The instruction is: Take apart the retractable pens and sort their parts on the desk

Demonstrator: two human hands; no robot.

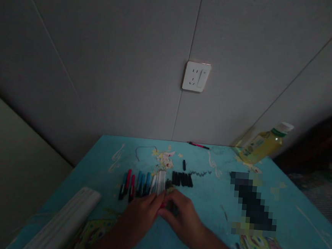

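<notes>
My left hand and my right hand meet at the front of a row of pens, fingertips pinched close together. Between them shows a small bit of a red pen; the rest of it is hidden by my fingers. Just beyond my left fingertips lies a bundle of thin white sticks. Left of these are blue-and-black pens and red-and-black pens. Several short black caps lie side by side beyond my right hand, with a single black cap behind them.
A long white box-like object lies at the left of the blue patterned table. A bottle of yellow liquid stands at the back right. A red-and-black pencil lies by the wall, and a blurred-out dark object lies right.
</notes>
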